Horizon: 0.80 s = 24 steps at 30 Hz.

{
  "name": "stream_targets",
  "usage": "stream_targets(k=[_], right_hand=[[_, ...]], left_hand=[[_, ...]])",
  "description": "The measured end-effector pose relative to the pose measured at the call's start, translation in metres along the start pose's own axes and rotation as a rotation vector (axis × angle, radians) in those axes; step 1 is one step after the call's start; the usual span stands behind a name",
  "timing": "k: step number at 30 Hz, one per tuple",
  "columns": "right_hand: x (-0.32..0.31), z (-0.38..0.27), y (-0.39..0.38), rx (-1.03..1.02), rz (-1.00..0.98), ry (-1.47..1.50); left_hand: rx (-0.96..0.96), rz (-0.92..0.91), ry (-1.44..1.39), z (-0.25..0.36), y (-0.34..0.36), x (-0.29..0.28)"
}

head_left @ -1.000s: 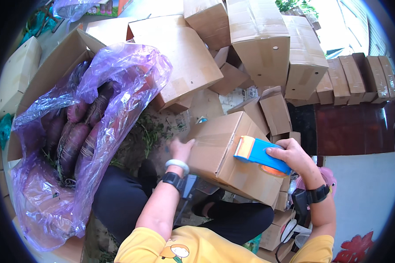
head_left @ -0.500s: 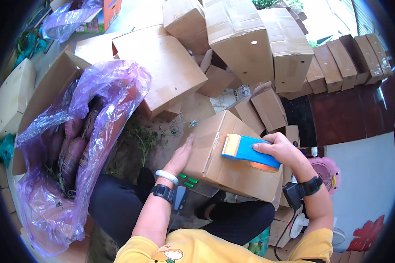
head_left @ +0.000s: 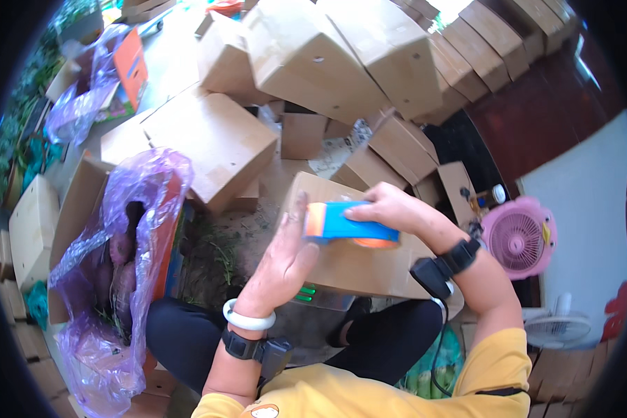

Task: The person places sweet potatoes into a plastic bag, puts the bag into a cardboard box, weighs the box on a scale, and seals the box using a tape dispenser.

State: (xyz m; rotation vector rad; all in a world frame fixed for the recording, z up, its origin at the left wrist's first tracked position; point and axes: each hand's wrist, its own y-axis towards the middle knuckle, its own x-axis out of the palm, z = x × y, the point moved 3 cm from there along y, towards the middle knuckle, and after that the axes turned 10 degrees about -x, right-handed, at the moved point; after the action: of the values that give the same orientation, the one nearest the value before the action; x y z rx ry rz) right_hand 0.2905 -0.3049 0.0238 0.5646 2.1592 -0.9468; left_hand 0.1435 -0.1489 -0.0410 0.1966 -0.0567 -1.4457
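Note:
A cardboard box point(head_left: 380, 268) lies tilted in front of me above my crossed legs. My right hand point(head_left: 386, 209) is closed on a blue and orange tape dispenser point(head_left: 345, 221) over the box's top. My left hand point(head_left: 282, 265) is open, its fingers stretched along the box's left part, right beside the dispenser's orange front. Whether its fingertips press on the cardboard or on tape I cannot tell, as they are blurred. To my left an open carton holds purple roots point(head_left: 124, 292) in a crumpled purple plastic bag point(head_left: 83, 369).
Stacked cartons point(head_left: 306, 56) fill the back and upper right, with more point(head_left: 209, 146) behind the bag. A pink fan point(head_left: 515, 244) and a white fan point(head_left: 557, 327) stand at the right by a pale board point(head_left: 578, 209). Green bagged vegetables point(head_left: 421, 380) lie beside my right leg.
My view has swung, bringing both fans further in. The dispenser has moved leftward across the box, and my left hand has slid up beside it, fingers now straighter.

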Motion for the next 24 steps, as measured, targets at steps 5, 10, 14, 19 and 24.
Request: stream_targets(k=[5, 10, 14, 19, 24], right_hand=[[0.001, 0.007, -0.004, -0.083, 0.011, 0.067], [-0.02, 0.056, -0.052, -0.117, 0.032, 0.219], [-0.05, 0.119, -0.116, -0.094, 0.041, 0.237], [-0.045, 0.206, -0.182, -0.038, 0.088, 0.292], [-0.025, 0.251, -0.188, 0.007, 0.087, 0.383]], left_hand=[[-0.087, 0.072, 0.658, -0.012, 0.003, 0.024], [-0.132, -0.005, 0.858, 0.0, 0.006, 0.037], [-0.106, -0.036, 1.121, -0.003, 0.004, 0.045], [-0.108, -0.078, 1.276, -0.002, 0.002, 0.047], [-0.139, -0.111, 1.348, 0.002, 0.004, 0.054]])
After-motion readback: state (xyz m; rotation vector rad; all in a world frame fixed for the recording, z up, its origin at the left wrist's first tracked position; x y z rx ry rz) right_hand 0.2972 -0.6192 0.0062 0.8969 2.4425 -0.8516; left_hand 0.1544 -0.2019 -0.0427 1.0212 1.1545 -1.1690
